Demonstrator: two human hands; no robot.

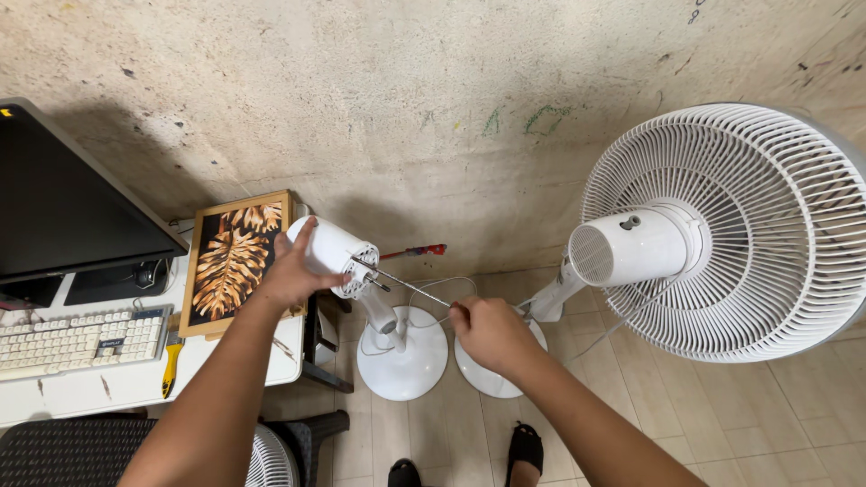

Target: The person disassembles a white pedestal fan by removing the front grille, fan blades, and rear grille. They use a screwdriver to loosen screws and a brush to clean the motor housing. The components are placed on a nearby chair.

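While gripped around its white housing by left hand (290, 275) fingers (305, 236), bare fan motor (338, 255) on stand, above round base (402, 353); right hand (492, 332) fingers pinched on long screwdriver (410, 286) at motor face. Complete white fan (722, 230) right; framed leaf picture (236, 260), keyboard (81, 338) on worktop (135, 383) left.

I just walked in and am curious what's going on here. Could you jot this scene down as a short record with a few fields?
Left hand: grips the white motor housing of a fan with no grille
Right hand: closed on a thin metal rod that reaches to the motor's front
Under the hands: two round white fan bases on the tiled floor
Right side: a complete white fan
Left side: desk with keyboard, monitor, leaf picture
Behind: red-handled screwdriver
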